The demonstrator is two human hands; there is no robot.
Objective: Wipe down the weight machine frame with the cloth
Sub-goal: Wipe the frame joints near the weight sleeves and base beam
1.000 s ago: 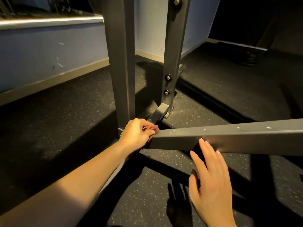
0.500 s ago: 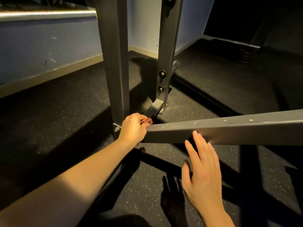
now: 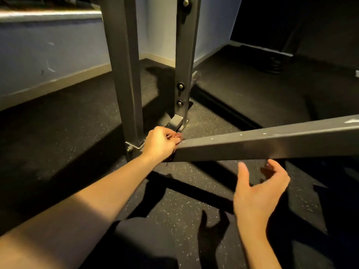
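The grey weight machine frame has a slanted square bar [image 3: 272, 144] running from the right down to the floor. Two upright posts stand behind it: a near post [image 3: 124, 74] and a far post [image 3: 184, 55] with bolts. My left hand [image 3: 160, 143] is shut on a small reddish cloth [image 3: 174, 135], mostly hidden in my fist, pressed against the low end of the slanted bar. My right hand [image 3: 258, 195] hovers just below the bar, palm turned inward, fingers apart and curled, holding nothing.
Dark speckled rubber flooring [image 3: 77, 133] lies all around. A pale blue wall [image 3: 48, 55] with a beige skirting runs at the left and back. A bolted foot bracket [image 3: 134, 147] sits at the near post's base. Dark weight plates [image 3: 275, 66] rest at the far right.
My right hand has come off the side of the slanted bar, dropped below it and turned palm inward. My left hand with the cloth stays at the bar's low end.
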